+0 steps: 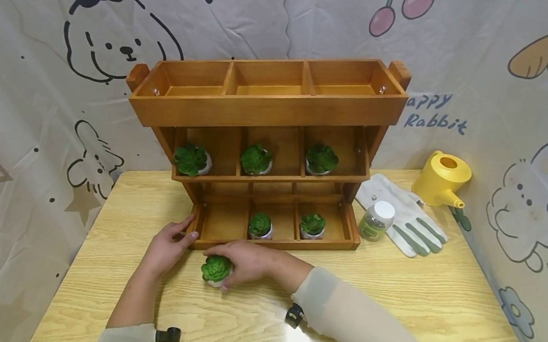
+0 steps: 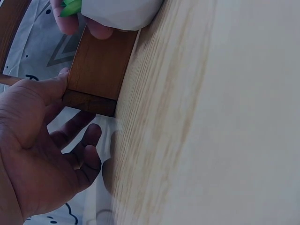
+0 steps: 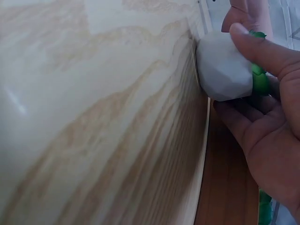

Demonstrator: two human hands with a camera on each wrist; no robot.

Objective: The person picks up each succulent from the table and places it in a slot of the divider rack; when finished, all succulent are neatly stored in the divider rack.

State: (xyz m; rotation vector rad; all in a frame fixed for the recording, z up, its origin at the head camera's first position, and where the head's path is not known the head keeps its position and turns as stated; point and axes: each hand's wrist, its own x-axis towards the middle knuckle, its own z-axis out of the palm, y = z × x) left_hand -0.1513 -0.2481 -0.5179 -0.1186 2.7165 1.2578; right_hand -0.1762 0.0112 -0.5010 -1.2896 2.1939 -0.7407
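In front of the wooden plant stand's bottom tier, my right hand [image 1: 248, 264] grips a small potted succulent [image 1: 216, 268]. Its white faceted pot [image 3: 222, 65] sits between thumb and fingers, close over the tabletop, green leaves facing up. My left hand [image 1: 165, 248] holds the left front corner of the plant stand [image 1: 273, 243], thumb at the edge and other fingers along the side. In the left wrist view, the tray's end [image 2: 101, 65] is right at the thumb tip. The bottom tier's left compartment [image 1: 224, 221] is bare; potted succulents [image 1: 260, 225] stand in the other two.
Three potted succulents [image 1: 255, 159] occupy the middle tier; the top tier [image 1: 268, 109] has three bare compartments. Right of the stand are a clear jar with white lid [image 1: 376, 220], gloves [image 1: 402, 214] and a yellow watering can [image 1: 442, 178]. A printed cloth [image 1: 246, 20] hangs behind.
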